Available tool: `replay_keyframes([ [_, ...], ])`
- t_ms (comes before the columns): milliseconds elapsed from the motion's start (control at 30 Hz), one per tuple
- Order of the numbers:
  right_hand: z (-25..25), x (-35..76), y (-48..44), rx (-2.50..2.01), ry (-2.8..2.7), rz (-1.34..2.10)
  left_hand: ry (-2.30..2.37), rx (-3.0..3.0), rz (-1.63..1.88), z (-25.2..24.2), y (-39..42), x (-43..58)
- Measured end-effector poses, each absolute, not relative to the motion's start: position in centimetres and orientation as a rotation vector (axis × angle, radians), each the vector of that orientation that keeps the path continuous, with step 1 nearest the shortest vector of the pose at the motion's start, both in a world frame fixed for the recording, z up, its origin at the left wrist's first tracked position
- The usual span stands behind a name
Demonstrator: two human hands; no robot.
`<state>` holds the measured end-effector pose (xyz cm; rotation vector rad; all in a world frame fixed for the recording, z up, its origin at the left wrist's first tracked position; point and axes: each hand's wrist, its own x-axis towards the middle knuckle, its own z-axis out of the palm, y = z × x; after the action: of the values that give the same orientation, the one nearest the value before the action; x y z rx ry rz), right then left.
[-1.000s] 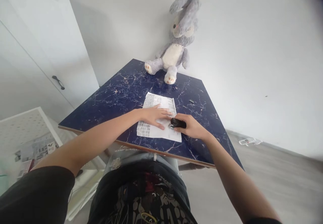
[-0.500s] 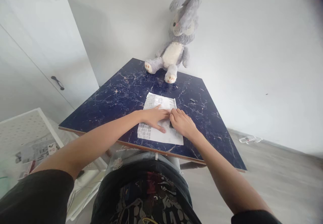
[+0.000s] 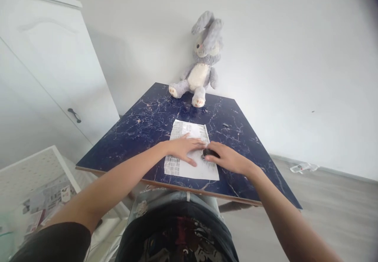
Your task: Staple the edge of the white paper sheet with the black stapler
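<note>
A sheet of paper (image 3: 191, 172) with rows of dark print lies on the dark blue marbled table (image 3: 153, 112). My left hand (image 3: 185, 149) rests flat on the sheet, its fingers spread toward the right edge. Just right of its fingertips, my right hand (image 3: 226, 157) grips a small black object (image 3: 211, 153), thumb below and fingers above. The object's left end is over the paper's right part, by some dark marks. Its exact kind is too small and covered to make out.
A grey plush rabbit (image 3: 203, 61) sits at the table's back against the wall. A small dark piece (image 3: 225, 125) lies right of the paper. A white cabinet (image 3: 53, 65) stands at left, above a white-framed rack (image 3: 56, 155) with papers. A clear plastic item (image 3: 304, 168) is on the floor.
My right hand has shifted right and turned, so more of the black object shows in its grip. The left hand stays flat on the paper. The camera view has tilted up slightly.
</note>
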<state>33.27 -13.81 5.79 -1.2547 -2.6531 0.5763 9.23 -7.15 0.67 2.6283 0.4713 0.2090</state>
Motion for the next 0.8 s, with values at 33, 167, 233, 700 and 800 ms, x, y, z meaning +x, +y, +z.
replay_keyframes([
  [33,5.7,34.2,-14.0,-1.231,-2.668,0.580,0.476,2.633,0.197,0.7,-7.1,9.2],
  [167,4.6,37.7,-14.5,-1.379,-2.578,0.523,0.501,2.625,0.176,0.4,-7.0,9.3],
  [233,4.3,39.1,-14.5,-1.575,-2.436,0.410,0.506,2.601,0.178,0.3,-7.0,9.3],
  [700,2.9,21.1,-6.3,-1.840,-1.975,0.302,0.582,1.382,1.520,2.0,-3.7,6.0],
  [800,2.0,21.9,-6.2,-1.875,-1.951,0.294,0.490,1.236,1.403,2.0,-3.2,5.7],
])
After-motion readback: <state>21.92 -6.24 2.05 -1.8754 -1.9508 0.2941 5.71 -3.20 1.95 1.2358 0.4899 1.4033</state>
